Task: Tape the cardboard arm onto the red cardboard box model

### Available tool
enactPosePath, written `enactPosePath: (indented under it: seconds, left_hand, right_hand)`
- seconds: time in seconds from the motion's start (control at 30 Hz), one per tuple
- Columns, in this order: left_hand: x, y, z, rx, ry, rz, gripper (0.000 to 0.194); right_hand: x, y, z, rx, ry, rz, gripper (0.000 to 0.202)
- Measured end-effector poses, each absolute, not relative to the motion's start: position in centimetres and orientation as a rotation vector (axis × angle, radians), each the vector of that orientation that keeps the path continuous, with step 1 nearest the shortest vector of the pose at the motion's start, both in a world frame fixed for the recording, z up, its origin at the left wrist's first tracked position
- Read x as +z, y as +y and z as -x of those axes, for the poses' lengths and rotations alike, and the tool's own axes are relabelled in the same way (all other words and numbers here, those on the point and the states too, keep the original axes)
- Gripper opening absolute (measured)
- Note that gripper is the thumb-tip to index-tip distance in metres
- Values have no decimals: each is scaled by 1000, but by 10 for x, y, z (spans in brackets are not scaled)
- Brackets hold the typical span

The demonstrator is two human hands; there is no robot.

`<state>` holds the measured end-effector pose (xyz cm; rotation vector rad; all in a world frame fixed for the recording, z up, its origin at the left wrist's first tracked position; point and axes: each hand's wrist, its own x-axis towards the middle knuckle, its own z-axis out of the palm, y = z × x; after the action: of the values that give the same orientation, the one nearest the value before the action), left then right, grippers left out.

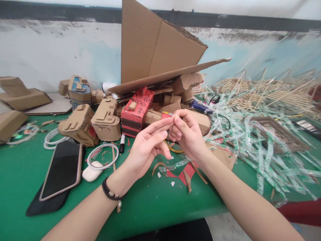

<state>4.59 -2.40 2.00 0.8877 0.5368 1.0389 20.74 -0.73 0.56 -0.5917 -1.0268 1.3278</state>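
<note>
Bare arms (pixel 82 209) are stretched over the green worktop (pixel 173 209). On the left, brown boxes (pixel 106 124) are already shaped but left unpainted. Next, just behind the hands, the red box (pixel 132 116) is marked with black shapes, so more seems done there. The left hand (pixel 147 145) is loosely opened. Its fingertips are touched by the pinched right hand (pixel 189 137); whether anything is held cannot be told.

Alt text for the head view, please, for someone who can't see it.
Two bare hands, left and right, meet at the fingertips above a green table strewn with scraps. Behind them sit a red patterned box and cardboard pieces; a phone lies to the left, tangled clear-and-green strips to the right.
</note>
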Motion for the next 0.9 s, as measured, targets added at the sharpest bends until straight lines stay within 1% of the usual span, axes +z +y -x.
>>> enactPosePath:
  seconds: [0.1,0.2,0.33,0.43,0.6,0.77,0.9]
  left_hand:
    - [19,-25,-46,1038,542,-910,35]
    - [19,-24,-48,1074,604,-984,33]
    - [19,-19,-48,1264,706,-1193,41]
    - [20,-16,-47,1348,727,-1277,42]
    - [20,-16,-46,1324,730,-1290,43]
    - [20,-16,-46,1311,751,-1294,45]
    - [19,-14,-46,1317,741,-1291,44]
  right_hand:
    - [5,-7,-207,1303,-1029,604,29]
    - [6,-7,-208,1310,-1007,601,32]
    - [7,-9,-207,1426,-1040,582,32]
    - [7,-12,-206,1508,-1103,554,31]
    - [7,-12,-206,1511,-1100,537,27]
    - [7,-12,-207,1473,-1119,557,27]
    - [8,-11,-207,1440,-1146,555,25]
